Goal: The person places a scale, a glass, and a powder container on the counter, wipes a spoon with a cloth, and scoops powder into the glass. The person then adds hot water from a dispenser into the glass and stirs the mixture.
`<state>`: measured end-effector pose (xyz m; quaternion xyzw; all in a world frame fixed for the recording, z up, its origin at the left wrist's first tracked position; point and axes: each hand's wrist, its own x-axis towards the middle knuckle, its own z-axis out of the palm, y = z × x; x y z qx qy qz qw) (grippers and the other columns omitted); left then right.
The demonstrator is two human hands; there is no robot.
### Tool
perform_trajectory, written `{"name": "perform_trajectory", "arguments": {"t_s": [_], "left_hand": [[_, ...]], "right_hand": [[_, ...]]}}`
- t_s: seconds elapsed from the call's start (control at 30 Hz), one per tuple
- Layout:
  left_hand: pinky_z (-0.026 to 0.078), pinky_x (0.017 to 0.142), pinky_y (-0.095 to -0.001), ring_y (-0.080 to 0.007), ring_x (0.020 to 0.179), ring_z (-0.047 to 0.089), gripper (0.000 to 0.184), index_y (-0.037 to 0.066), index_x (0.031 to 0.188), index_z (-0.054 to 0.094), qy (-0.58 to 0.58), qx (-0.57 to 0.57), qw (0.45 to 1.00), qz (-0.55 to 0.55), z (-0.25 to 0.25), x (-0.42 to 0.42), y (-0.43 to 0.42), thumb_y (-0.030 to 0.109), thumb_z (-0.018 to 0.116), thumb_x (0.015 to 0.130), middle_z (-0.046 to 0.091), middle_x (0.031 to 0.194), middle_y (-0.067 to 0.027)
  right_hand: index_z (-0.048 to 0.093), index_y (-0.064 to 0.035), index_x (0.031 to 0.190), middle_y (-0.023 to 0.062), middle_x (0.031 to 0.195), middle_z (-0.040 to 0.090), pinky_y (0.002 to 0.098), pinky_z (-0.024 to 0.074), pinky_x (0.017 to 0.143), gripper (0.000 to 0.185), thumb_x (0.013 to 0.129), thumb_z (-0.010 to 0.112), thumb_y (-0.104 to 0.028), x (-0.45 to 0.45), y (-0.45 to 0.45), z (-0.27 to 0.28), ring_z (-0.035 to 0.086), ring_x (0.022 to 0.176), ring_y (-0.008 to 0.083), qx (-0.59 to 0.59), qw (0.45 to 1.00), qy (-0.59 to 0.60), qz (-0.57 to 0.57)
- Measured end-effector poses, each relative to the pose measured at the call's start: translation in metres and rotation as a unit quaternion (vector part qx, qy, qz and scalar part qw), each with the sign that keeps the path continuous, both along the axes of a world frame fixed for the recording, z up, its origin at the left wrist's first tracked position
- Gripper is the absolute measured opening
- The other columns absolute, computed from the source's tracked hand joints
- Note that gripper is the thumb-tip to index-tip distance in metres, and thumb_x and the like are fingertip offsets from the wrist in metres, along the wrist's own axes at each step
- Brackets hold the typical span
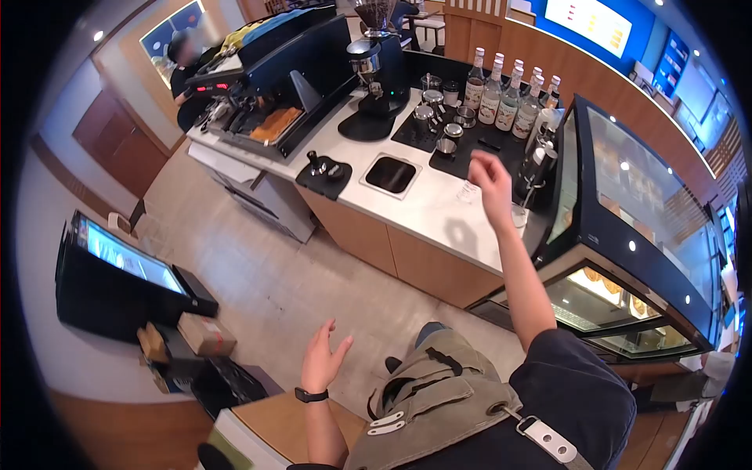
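My right hand (pixel 492 184) is raised over the front of the white counter (pixel 368 205), fingers curled inward. Just beside and below those fingers is a small clear glass (pixel 468 193); I cannot tell whether they touch it. What lies inside the curl is hidden. A clear cup (pixel 518 215) stands near the wrist, by the counter's right end. My left hand (pixel 323 359), with a black band (pixel 312 395) at the wrist, hangs in the air over the floor, fingers apart and holding nothing.
A black mat (pixel 446 162) bears metal cups, with syrup bottles (pixel 505 106) behind. A glass display case (pixel 642 211) borders the right. Further left are a sunken bin (pixel 390 175), a tamper (pixel 316 163), a grinder (pixel 381 94) and an espresso machine (pixel 266 86). Another person (pixel 188 66) stands beyond.
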<state>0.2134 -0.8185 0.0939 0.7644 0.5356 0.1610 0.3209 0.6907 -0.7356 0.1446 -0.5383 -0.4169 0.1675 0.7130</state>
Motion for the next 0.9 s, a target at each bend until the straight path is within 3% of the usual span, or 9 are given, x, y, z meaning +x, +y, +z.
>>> {"name": "perform_trajectory", "arguments": {"t_s": [0.13, 0.23, 0.3, 0.37, 0.4, 0.43, 0.47, 0.63, 0.9], "left_hand": [[0.052, 0.097, -0.0420, -0.0326, 0.115, 0.064, 0.058, 0.001, 0.140, 0.053, -0.056, -0.009, 0.998, 0.009, 0.008, 0.020, 0.100, 0.030, 0.074, 0.094, 0.069, 0.122, -0.0196], [0.052, 0.098, -0.0396, -0.0282, 0.113, 0.066, 0.055, 0.002, 0.140, 0.054, -0.113, -0.068, 0.988, 0.081, -0.064, 0.015, 0.151, 0.028, 0.073, 0.096, 0.070, 0.120, -0.0183], [0.052, 0.099, -0.0379, -0.0241, 0.112, 0.066, 0.052, 0.001, 0.139, 0.055, -0.133, -0.125, 0.970, 0.160, -0.131, -0.003, 0.161, 0.028, 0.072, 0.098, 0.069, 0.123, -0.0168], [0.053, 0.096, -0.0377, -0.0239, 0.111, 0.067, 0.052, -0.001, 0.135, 0.057, -0.164, -0.201, 0.931, 0.258, -0.197, -0.027, 0.140, 0.030, 0.073, 0.097, 0.071, 0.118, -0.0147], [0.054, 0.090, -0.0360, -0.0237, 0.104, 0.067, 0.052, -0.003, 0.132, 0.058, -0.069, -0.232, 0.925, 0.294, -0.240, -0.046, 0.120, 0.031, 0.074, 0.096, 0.071, 0.116, -0.0126], [0.054, 0.081, -0.0336, -0.0205, 0.095, 0.066, 0.049, -0.003, 0.128, 0.060, -0.077, -0.331, 0.876, 0.341, -0.258, -0.056, 0.099, 0.032, 0.074, 0.096, 0.070, 0.111, -0.0116], [0.054, 0.080, -0.0334, -0.0202, 0.094, 0.066, 0.048, -0.003, 0.127, 0.060, -0.074, -0.385, 0.842, 0.370, -0.268, -0.060, 0.079, 0.031, 0.073, 0.096, 0.069, 0.110, -0.0112], [0.052, 0.072, -0.0322, -0.0188, 0.085, 0.065, 0.038, 0.000, 0.121, 0.060, -0.081, -0.490, 0.737, 0.458, -0.267, -0.040, 0.033, 0.028, 0.071, 0.097, 0.068, 0.102, -0.0096], [0.049, 0.061, -0.0305, -0.0166, 0.072, 0.062, 0.024, 0.004, 0.113, 0.061, -0.114, -0.466, 0.740, 0.471, -0.253, -0.038, 0.071, 0.022, 0.066, 0.098, 0.067, 0.090, -0.0069]], "right_hand": [[0.062, 0.0000, 0.129, 0.0028, 0.107, 0.068, 0.0262, 0.0521, 0.078, 0.035, 0.098, 0.069, -0.014, 0.086, 0.158, 0.008, 0.064, 0.089, 0.0109, 0.075, 0.987, 0.141, -0.035], [0.057, -0.0013, 0.132, 0.0067, 0.113, 0.070, 0.0280, 0.0546, 0.078, 0.041, 0.094, 0.070, -0.007, 0.185, 0.293, -0.011, 0.066, 0.093, 0.0131, 0.061, 0.978, 0.193, -0.048], [0.058, -0.0029, 0.129, 0.0081, 0.103, 0.069, 0.0288, 0.0517, 0.077, 0.047, 0.086, 0.076, -0.010, 0.273, 0.384, -0.046, 0.066, 0.093, 0.0156, -0.062, 0.977, 0.029, -0.203], [0.062, 0.0036, 0.116, 0.0202, 0.112, 0.070, 0.0406, 0.0521, 0.092, 0.045, 0.079, 0.079, -0.016, 0.301, 0.415, -0.033, 0.068, 0.106, 0.0300, -0.106, 0.912, -0.077, -0.389], [0.060, 0.0061, 0.121, 0.0257, 0.118, 0.069, 0.0441, 0.0493, 0.100, 0.054, 0.077, 0.078, -0.019, 0.324, 0.429, -0.028, 0.065, 0.114, 0.0396, -0.121, 0.895, -0.082, -0.422], [0.043, 0.0138, 0.141, 0.0342, 0.137, 0.055, 0.0468, 0.0391, 0.115, 0.074, 0.080, 0.069, -0.018, 0.343, 0.430, -0.014, 0.052, 0.132, 0.0463, -0.184, 0.920, -0.045, -0.344], [0.040, 0.0157, 0.141, 0.0352, 0.142, 0.050, 0.0468, 0.0370, 0.118, 0.076, 0.080, 0.070, -0.018, 0.347, 0.441, -0.008, 0.048, 0.136, 0.0470, -0.190, 0.892, -0.049, -0.406], [0.043, 0.0136, 0.136, 0.0342, 0.138, 0.055, 0.0464, 0.0421, 0.113, 0.066, 0.083, 0.070, -0.015, 0.403, 0.466, -0.012, 0.053, 0.133, 0.0449, -0.239, 0.883, -0.089, -0.394], [0.051, 0.0053, 0.129, 0.0271, 0.123, 0.067, 0.0476, 0.0486, 0.102, 0.049, 0.088, 0.070, -0.013, 0.388, 0.453, -0.004, 0.063, 0.121, 0.0415, -0.234, 0.862, -0.167, -0.417]]}}
